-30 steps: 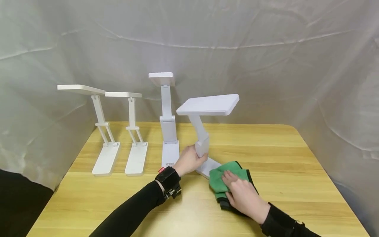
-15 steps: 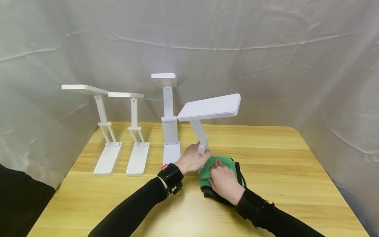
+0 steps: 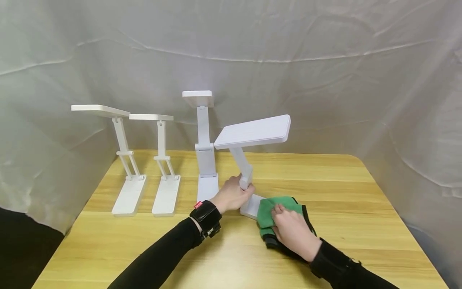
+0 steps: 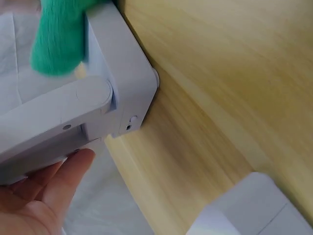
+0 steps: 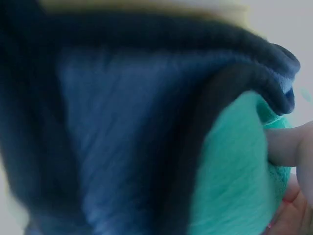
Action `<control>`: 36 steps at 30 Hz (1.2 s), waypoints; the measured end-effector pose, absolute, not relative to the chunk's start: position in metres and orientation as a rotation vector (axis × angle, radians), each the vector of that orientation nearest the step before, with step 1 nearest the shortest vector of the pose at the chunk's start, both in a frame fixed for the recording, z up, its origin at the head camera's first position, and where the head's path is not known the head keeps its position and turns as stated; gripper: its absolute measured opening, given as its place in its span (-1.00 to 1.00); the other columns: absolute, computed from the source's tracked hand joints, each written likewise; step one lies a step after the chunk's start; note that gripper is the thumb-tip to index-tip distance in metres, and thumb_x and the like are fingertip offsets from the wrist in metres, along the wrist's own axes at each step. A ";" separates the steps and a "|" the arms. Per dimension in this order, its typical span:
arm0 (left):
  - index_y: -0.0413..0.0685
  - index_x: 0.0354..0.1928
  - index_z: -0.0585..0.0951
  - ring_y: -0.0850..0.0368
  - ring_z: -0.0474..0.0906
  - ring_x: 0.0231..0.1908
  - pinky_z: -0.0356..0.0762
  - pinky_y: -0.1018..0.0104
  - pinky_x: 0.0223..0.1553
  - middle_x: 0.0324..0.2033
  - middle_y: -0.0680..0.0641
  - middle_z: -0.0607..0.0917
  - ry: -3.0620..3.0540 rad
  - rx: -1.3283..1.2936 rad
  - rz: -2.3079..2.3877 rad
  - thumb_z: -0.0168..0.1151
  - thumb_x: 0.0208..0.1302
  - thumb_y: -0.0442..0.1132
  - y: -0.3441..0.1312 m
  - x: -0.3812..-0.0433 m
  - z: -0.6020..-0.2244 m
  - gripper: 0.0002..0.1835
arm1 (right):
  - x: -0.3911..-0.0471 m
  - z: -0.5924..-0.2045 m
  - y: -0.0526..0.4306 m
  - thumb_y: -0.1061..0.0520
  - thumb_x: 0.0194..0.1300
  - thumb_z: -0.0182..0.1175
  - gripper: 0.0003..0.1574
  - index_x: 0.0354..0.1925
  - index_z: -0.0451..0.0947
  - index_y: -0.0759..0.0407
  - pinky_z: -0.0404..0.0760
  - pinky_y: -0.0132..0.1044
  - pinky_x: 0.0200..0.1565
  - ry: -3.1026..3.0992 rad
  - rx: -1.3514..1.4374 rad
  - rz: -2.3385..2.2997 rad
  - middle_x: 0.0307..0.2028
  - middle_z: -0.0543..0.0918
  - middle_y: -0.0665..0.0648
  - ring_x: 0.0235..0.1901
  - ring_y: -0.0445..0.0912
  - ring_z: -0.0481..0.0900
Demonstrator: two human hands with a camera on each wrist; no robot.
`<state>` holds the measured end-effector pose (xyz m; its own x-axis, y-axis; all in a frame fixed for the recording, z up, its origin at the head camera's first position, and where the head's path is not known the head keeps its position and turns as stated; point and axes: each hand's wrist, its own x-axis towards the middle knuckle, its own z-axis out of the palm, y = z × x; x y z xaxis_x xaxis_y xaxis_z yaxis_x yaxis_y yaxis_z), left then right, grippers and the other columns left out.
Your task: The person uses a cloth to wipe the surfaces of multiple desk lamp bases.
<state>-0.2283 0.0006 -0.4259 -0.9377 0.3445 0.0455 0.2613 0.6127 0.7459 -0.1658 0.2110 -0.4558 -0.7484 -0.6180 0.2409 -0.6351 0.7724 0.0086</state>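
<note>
A white folding desk lamp (image 3: 254, 131) stands at the middle of the table with its head tilted. My left hand (image 3: 232, 194) grips its lower arm; in the left wrist view, fingers (image 4: 66, 181) curl at the arm's underside beside the base (image 4: 122, 63). My right hand (image 3: 292, 228) holds a folded green cloth (image 3: 278, 206) with dark edging over the near right end of the lamp's base. The cloth hides that end. In the right wrist view the cloth (image 5: 234, 171) fills most of the picture, blurred, with the thumb pressed against it.
To the left, three more white desk lamps stand unfolded: one at the far left (image 3: 129, 194), one beside it (image 3: 166, 194), and a taller one (image 3: 205, 160) close to my left hand. A grey curtain (image 3: 325, 100) hangs behind the wooden table (image 3: 361, 241).
The right hand with the cloth slid up along the lamp's base toward the arm, then back toward the near right end. The left hand keeps its grip, and the lamp has tilted slightly.
</note>
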 end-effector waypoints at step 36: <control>0.02 -0.28 0.34 0.19 0.39 -0.70 0.42 0.28 -0.68 -0.67 0.05 0.40 2.740 0.543 1.237 -0.08 0.30 -0.08 0.002 -0.228 -0.427 -0.85 | -0.156 -0.462 0.164 0.22 0.10 0.24 -0.67 -0.14 0.59 0.36 0.66 -0.04 -0.43 -2.713 0.979 0.176 0.00 0.60 0.37 -0.03 0.16 0.58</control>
